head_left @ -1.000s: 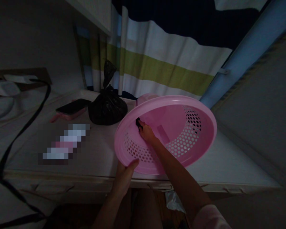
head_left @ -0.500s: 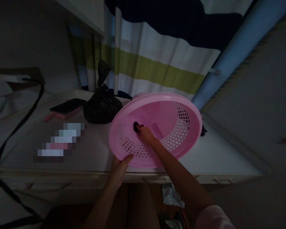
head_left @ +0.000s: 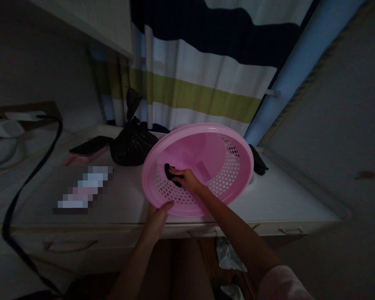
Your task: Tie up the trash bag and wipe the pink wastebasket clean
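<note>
A pink plastic basket with rows of round holes lies tilted on the white desk, its mouth facing me. My left hand grips the lower left of its rim, thumb over the edge and fingers hidden behind. Reaching inside, my right hand presses a bunched black cloth against the left inner wall, over the holes. The fingers are closed around part of the cloth.
A knotted black plastic bag stands left of the basket, with a black phone on a pink object beyond it. Another black item lies behind the basket's right side. A dark cable hangs at left; drawers line the desk front.
My right hand has moved the black cloth left and slightly down along the basket's inside, and more of it shows. My left hand keeps its hold on the rim.
</note>
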